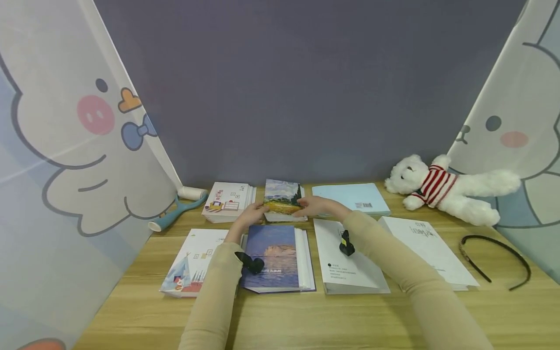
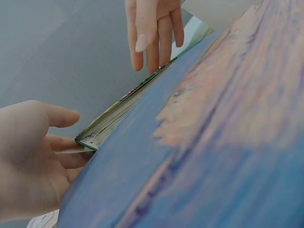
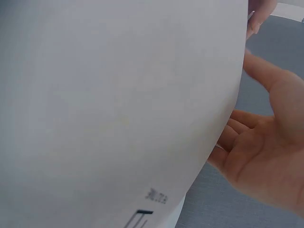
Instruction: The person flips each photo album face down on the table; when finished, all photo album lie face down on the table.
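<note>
A small book with a landscape painting on its cover (image 1: 282,201) lies in the back row of the wooden table (image 1: 306,321). My left hand (image 1: 252,214) holds its left edge. In the left wrist view the left hand (image 2: 35,164) has its thumb above the book's page corner (image 2: 97,135) and its fingers under it. My right hand (image 1: 316,206) rests on the book's right side. The right hand's straight fingers (image 2: 154,33) touch the cover, and its palm (image 3: 268,159) shows open beside a white cover (image 3: 118,104).
In front lie a blue photo album (image 1: 274,257), a white book (image 1: 352,270), an illustrated book (image 1: 191,262) and a white booklet (image 1: 426,248). Behind are a book stack (image 1: 229,200), a light blue book (image 1: 352,197), a lint roller (image 1: 177,210), a teddy bear (image 1: 446,188) and a black headband (image 1: 496,257).
</note>
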Motion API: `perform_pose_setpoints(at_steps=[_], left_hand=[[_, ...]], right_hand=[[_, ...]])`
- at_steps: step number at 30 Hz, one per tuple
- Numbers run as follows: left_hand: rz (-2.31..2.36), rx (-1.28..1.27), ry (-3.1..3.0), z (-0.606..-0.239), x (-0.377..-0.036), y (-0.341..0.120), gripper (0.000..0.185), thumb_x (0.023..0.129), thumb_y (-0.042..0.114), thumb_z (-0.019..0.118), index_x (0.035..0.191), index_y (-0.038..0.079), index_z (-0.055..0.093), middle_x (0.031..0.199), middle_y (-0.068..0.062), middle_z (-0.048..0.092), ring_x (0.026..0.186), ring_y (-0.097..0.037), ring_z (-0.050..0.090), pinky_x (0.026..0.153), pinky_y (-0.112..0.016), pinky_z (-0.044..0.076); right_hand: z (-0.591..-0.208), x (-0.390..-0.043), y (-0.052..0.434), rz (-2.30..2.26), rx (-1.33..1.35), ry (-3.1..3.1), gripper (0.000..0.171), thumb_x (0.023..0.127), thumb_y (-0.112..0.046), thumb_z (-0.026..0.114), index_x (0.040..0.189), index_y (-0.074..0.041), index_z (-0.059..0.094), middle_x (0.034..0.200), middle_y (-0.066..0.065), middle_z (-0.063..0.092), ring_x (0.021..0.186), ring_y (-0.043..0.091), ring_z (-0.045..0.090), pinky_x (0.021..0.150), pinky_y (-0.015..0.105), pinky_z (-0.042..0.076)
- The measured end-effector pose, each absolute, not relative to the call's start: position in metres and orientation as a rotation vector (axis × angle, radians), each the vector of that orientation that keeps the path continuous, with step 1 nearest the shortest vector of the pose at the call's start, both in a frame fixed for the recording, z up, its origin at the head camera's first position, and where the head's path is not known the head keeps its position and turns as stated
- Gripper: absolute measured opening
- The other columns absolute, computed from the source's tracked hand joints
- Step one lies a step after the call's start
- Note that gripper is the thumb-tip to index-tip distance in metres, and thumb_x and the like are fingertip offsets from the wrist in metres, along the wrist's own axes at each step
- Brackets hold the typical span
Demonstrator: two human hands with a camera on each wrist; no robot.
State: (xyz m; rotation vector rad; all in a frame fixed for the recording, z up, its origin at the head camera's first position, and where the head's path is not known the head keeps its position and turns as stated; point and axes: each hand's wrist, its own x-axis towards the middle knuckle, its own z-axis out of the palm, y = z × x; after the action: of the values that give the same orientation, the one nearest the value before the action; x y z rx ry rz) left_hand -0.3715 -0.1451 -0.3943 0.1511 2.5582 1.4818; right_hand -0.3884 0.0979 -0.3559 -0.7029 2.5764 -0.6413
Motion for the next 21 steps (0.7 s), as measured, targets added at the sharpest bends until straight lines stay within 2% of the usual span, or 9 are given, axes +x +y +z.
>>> perform_pose_setpoints(at_steps=[2,3,9,15,21], left_hand=[[1.49,0.147,2.542,-0.393,-0.371,-0.145,0.059,0.101,0.028,0.041,0.148,-0.002,0.02,0.148,-0.025,0.03,0.127,-0.038,0.045,0.095,-0.04,0.049],[1.509,0.145,2.525,-0.393,-0.371,-0.145,0.059,0.101,0.027,0.041,0.148,-0.002,0.02,0.149,-0.025,0.028,0.128,-0.039,0.044,0.096,-0.042,0.048],[1.675,0.179,2.451,-0.389,-0.369,-0.146,0.057,0.101,0.026,0.04,0.149,0.004,0.02,0.148,-0.026,0.028,0.121,-0.043,0.048,0.093,-0.044,0.05],[1.798,0.28,2.301,-0.383,-0.367,-0.144,0.061,0.101,0.031,0.042,0.152,0.012,0.015,0.15,-0.023,0.026,0.118,-0.046,0.05,0.097,-0.05,0.046],[1.805,0.33,2.354,-0.377,-0.369,-0.141,0.063,0.099,0.035,0.047,0.151,0.012,0.019,0.149,-0.022,0.029,0.114,-0.042,0.054,0.096,-0.05,0.046]], right_hand=[[-0.357,-0.389,0.098,-0.65,-0.691,2.57,0.076,0.093,-0.045,0.053,0.149,-0.005,0.022,0.151,0.018,0.029,0.139,0.033,0.029,0.11,0.049,0.032],[-0.357,-0.389,0.097,-0.657,-0.686,2.564,0.076,0.093,-0.046,0.053,0.15,-0.006,0.021,0.151,0.017,0.029,0.139,0.032,0.029,0.11,0.049,0.032],[-0.357,-0.39,0.097,-0.703,-0.691,2.538,0.076,0.094,-0.046,0.052,0.151,-0.009,0.019,0.151,0.017,0.029,0.139,0.032,0.029,0.11,0.05,0.031],[-0.358,-0.395,0.101,-0.693,-0.708,2.577,0.061,0.097,-0.043,0.048,0.147,-0.012,0.032,0.149,0.014,0.035,0.137,0.031,0.034,0.109,0.047,0.034],[-0.356,-0.397,0.099,-0.701,-0.697,2.589,0.058,0.097,-0.042,0.048,0.144,-0.011,0.038,0.147,0.012,0.039,0.134,0.031,0.038,0.107,0.047,0.036]])
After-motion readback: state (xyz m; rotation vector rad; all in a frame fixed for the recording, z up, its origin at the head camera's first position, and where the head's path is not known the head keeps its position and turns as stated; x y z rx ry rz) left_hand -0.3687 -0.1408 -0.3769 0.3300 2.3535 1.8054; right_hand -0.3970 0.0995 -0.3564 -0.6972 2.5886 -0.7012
